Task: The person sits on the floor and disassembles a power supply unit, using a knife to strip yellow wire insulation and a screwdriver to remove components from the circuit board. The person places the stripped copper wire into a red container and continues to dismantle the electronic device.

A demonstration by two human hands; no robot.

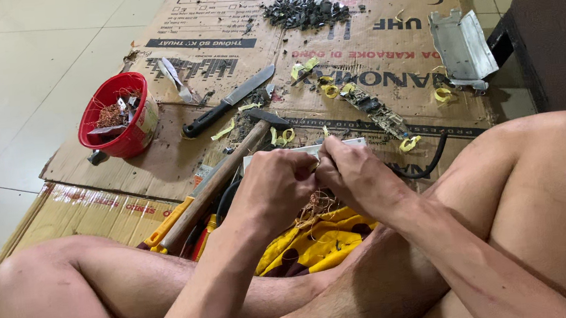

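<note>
**Copper stripping: well along, one piece in hand**

I see both hands meeting over the lap. My left hand [273, 188] is curled into a closed grip, fingers pinched at the near edge of a flat pale grey metal strip [309, 150], and my right hand [353, 173] is closed against the same strip from the other side. Just below the hands a loose tangle of thin copper wire [315, 207] hangs over a crumpled yellow cloth [316, 240] lying between the crossed legs. Exactly how the fingertips pinch the wire I cannot tell, as the knuckles hide them.

Judging by what lies around, a good part is done: the round red plastic bowl [117, 118] on the flattened brown cardboard sheet [161, 155] already holds a clump of copper wire, a heap of dark broken fragments [305, 9] sits at the far edge, and curls of yellow tape [328, 89] are scattered about. A stripped green circuit board [377, 110] lies apart, near a bent silver metal casing [463, 47].

The wooden-handled hammer [223, 174] and black-handled knife [228, 103] lie unused. I judge the piece in hand is not yet cleared of wire.
</note>
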